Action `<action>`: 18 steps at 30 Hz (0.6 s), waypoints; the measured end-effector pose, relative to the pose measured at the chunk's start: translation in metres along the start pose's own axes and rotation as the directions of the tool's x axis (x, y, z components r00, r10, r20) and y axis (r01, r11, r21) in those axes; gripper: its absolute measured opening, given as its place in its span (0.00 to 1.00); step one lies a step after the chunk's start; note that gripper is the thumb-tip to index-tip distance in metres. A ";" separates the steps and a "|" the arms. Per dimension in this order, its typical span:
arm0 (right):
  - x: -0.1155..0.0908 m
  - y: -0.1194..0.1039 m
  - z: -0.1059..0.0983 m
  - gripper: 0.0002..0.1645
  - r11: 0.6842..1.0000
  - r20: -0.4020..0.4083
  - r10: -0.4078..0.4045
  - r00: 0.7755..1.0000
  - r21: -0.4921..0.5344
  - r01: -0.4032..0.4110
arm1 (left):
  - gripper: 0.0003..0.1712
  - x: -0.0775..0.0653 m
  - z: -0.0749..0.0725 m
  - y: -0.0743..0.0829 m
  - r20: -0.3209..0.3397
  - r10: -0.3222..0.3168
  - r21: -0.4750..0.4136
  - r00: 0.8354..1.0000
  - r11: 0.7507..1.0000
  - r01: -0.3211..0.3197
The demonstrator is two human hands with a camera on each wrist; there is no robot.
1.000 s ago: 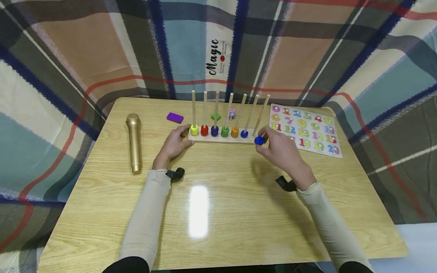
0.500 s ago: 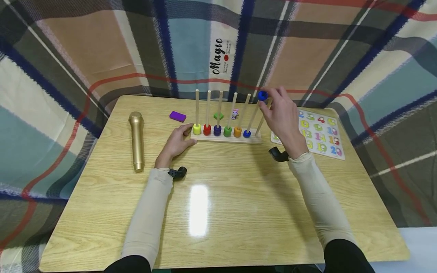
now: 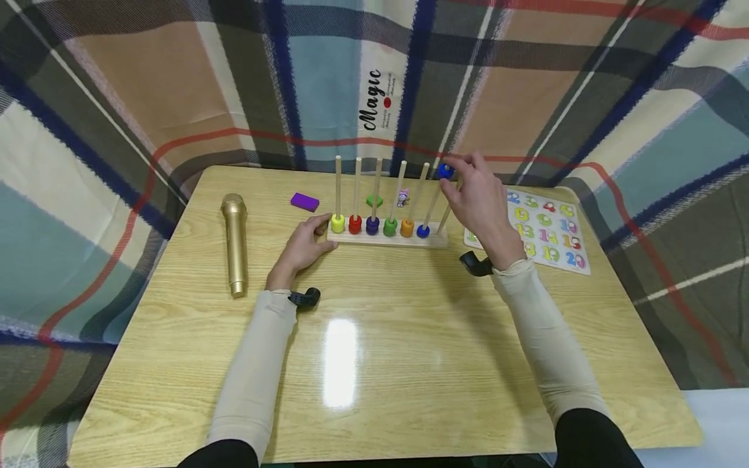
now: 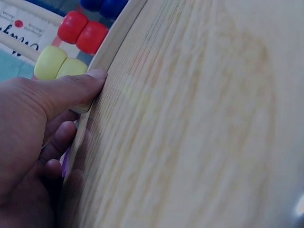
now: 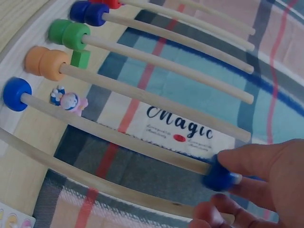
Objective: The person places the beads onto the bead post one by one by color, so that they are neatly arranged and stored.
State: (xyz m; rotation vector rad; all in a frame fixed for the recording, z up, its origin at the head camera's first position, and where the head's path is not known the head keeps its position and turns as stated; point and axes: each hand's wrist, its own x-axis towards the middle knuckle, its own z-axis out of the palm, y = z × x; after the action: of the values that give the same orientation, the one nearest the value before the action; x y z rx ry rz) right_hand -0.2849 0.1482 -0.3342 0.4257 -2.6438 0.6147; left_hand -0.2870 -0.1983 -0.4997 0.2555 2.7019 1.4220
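Observation:
My left hand [image 3: 300, 250] grips the left end of the wooden peg rack's base [image 3: 386, 240], thumb on its front edge beside the yellow beads [image 4: 50, 63]. At the upper right, my right hand [image 3: 481, 205] pinches a blue bead [image 5: 217, 175] between thumb and finger. That bead sits around the tip of the second peg from the right, whose pale end shows just past it. Lower on the same peg rests another blue bead [image 5: 17, 94]. Yellow, red, dark blue, green and orange beads [image 3: 407, 226] sit in pairs on the other pegs; the rightmost peg bears none.
A gold microphone [image 3: 235, 244] lies at the left of the table. Behind the rack are a purple block [image 3: 305, 201], a green block [image 3: 374, 201] and a small figurine [image 3: 403, 197]. A number board [image 3: 550, 227] lies at the right, partly behind my right hand.
My right hand has lifted the blue bead from beside the rack's right end to the peg tops, then shifted slightly left and down onto a peg tip. The left hand keeps its hold.

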 end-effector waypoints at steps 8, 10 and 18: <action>-0.017 0.007 0.000 0.39 0.998 -0.066 0.001 0.998 0.061 0.003 | 0.45 0.004 -0.001 0.002 0.045 -0.001 0.052 0.999 0.999 -0.002; -0.025 0.011 0.003 0.41 0.996 -0.112 -0.007 0.994 0.090 0.017 | 0.47 0.006 -0.002 0.002 0.064 -0.003 0.071 0.998 0.998 -0.002; -0.070 0.004 0.028 0.46 0.997 -0.072 -0.030 0.997 0.066 0.035 | 0.54 -0.009 -0.009 -0.001 0.000 -0.022 0.023 1.000 1.000 0.022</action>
State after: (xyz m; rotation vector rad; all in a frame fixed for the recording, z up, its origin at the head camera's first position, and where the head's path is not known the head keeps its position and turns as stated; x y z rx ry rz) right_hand -0.2341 0.1525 -0.3896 0.4574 -2.5501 0.6975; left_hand -0.2798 -0.2082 -0.4957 0.2271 2.7133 1.3861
